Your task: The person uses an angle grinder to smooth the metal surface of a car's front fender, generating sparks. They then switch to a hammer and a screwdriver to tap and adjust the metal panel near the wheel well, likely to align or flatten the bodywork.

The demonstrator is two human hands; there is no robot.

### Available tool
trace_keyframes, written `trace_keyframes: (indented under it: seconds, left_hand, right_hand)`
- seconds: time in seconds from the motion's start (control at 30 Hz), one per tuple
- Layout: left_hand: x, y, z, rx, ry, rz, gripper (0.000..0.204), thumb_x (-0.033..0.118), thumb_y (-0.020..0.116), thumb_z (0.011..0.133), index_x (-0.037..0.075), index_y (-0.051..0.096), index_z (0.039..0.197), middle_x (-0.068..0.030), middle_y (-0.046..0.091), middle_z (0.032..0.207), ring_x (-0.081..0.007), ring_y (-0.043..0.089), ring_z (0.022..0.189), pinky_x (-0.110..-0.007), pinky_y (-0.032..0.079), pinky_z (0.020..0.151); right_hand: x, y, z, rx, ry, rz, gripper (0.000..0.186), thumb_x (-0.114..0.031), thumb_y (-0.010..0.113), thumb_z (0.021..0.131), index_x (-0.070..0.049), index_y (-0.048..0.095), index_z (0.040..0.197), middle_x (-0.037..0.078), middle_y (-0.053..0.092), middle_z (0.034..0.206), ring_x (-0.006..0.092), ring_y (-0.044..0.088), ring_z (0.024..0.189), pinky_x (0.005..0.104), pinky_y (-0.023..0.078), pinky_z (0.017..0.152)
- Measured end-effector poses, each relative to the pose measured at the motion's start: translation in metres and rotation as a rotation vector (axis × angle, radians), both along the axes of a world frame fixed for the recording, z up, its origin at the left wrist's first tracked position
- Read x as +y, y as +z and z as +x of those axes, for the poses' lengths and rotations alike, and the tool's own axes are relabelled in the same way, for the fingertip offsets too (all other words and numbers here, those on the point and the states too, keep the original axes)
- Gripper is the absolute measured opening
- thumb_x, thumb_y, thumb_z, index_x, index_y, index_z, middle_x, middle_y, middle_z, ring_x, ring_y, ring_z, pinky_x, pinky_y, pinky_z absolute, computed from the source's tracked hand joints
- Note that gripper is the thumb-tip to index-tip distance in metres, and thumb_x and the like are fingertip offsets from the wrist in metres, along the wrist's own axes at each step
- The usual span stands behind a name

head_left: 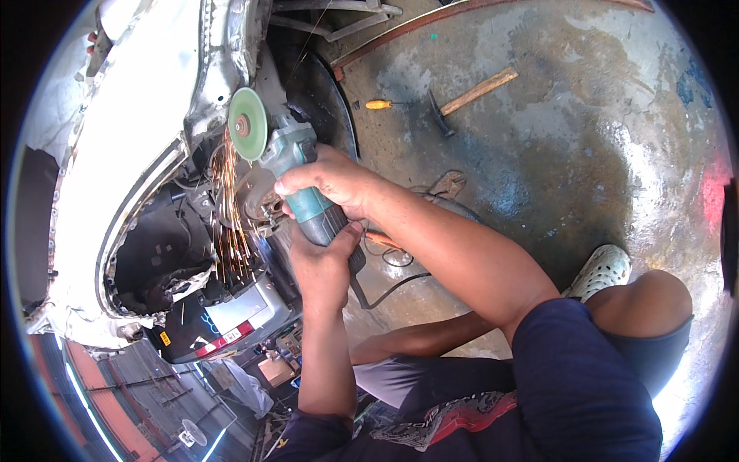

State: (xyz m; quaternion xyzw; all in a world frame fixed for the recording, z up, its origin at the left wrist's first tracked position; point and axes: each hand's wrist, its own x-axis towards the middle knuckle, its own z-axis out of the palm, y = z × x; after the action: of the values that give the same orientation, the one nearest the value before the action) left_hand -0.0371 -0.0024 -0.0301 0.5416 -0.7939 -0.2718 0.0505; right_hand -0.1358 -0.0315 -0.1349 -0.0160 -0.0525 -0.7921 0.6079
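My right hand [331, 181] grips the upper body of a teal angle grinder [308, 202], its thumb across the housing near the head. Lower down, my left hand [319, 262] is wrapped round the dark rear part of the same tool. The green disc [248, 123] is at the metal edge of a white car body [123, 92] with cut, stripped openings. Orange sparks [231, 212] stream downward from the disc through the dark cavity [158, 246] beside it. The exact contact point is hidden behind the disc.
A hammer [481, 86] and yellow screwdriver [379, 104] lie on the stained concrete floor [554, 123]. A black cable [396, 286] runs from the grinder over the floor near a dark curved panel [339, 100]. My bent knee and white clog [600, 269] are at the right.
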Motion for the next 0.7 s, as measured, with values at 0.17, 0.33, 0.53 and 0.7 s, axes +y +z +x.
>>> trace_keyframes:
  seconds: [0.17, 0.33, 0.53, 0.7]
  left_hand:
    - [0.002, 0.001, -0.003, 0.018, 0.018, 0.024, 0.043, 0.0, 0.079, 0.084, -0.005, 0.056, 0.12, -0.0106, 0.07, 0.101, -0.0195, 0.07, 0.084, -0.033, 0.057, 0.077]
    - [0.003, 0.003, -0.003, -0.009, 0.006, -0.002, 0.042, 0.0, 0.079, 0.084, -0.005, 0.057, 0.119, -0.0105, 0.07, 0.101, -0.0195, 0.07, 0.083, -0.033, 0.057, 0.077]
    - [0.006, 0.004, -0.008, -0.02, -0.011, -0.004, 0.042, 0.001, 0.079, 0.084, -0.005, 0.057, 0.119, -0.0105, 0.07, 0.1, -0.0192, 0.07, 0.083, -0.033, 0.057, 0.077]
    - [0.008, 0.008, -0.005, -0.037, 0.006, -0.007, 0.042, 0.002, 0.079, 0.084, -0.004, 0.058, 0.12, -0.0103, 0.07, 0.099, -0.0188, 0.07, 0.083, -0.032, 0.058, 0.077]
  right_hand:
    - [-0.002, -0.001, 0.0, 0.003, 0.015, -0.031, 0.034, -0.015, 0.082, 0.08, 0.0, 0.069, 0.108, 0.012, 0.072, 0.092, 0.0247, 0.075, 0.079, 0.0404, 0.061, 0.074]
    - [-0.001, -0.002, -0.001, 0.007, 0.005, -0.043, 0.035, -0.017, 0.082, 0.08, -0.001, 0.068, 0.108, 0.012, 0.072, 0.092, 0.0249, 0.074, 0.079, 0.0409, 0.061, 0.074]
    - [-0.005, -0.005, 0.002, -0.027, 0.043, -0.051, 0.034, -0.016, 0.082, 0.08, -0.001, 0.069, 0.108, 0.013, 0.072, 0.094, 0.0258, 0.074, 0.079, 0.0421, 0.062, 0.075]
    - [0.0, 0.003, 0.004, -0.029, 0.075, 0.005, 0.034, -0.015, 0.082, 0.08, -0.001, 0.069, 0.108, 0.013, 0.072, 0.095, 0.0259, 0.074, 0.078, 0.0426, 0.062, 0.075]
